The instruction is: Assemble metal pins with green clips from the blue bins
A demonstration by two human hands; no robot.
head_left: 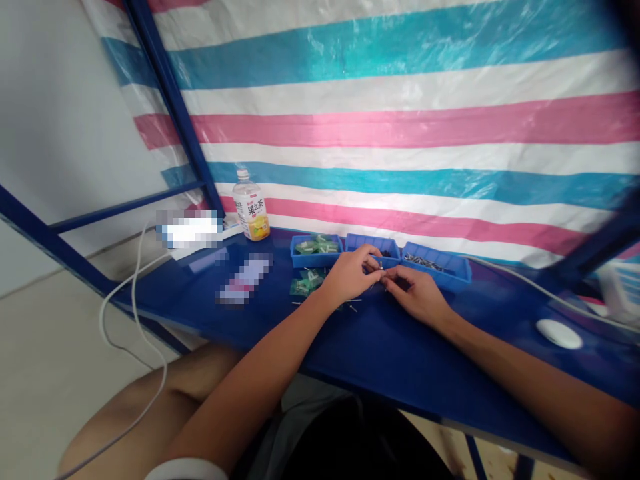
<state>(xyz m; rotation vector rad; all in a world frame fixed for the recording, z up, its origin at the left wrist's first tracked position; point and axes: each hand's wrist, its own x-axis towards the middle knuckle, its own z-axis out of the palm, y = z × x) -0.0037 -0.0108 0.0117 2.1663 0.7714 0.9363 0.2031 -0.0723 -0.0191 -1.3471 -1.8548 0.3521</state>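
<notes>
My left hand (pixel 350 273) and my right hand (pixel 417 293) meet over the blue table (pixel 380 347), just in front of the middle blue tray (pixel 373 244). Both hands are closed in a pinch on a tiny metal part (pixel 381 269) held between them; it is too small to name. A few thin pins (pixel 353 307) lie loose on the table under my left hand. Small green pieces (pixel 306 281) lie in a heap left of that hand.
Three blue trays stand in a row at the back: the left tray (pixel 316 249) holds green pieces, the right tray (pixel 435 264) holds dark small parts. A juice bottle (pixel 251 208), a white cable (pixel 131 293), a white puck (pixel 559 333) and a striped tarp (pixel 400 120) surround them.
</notes>
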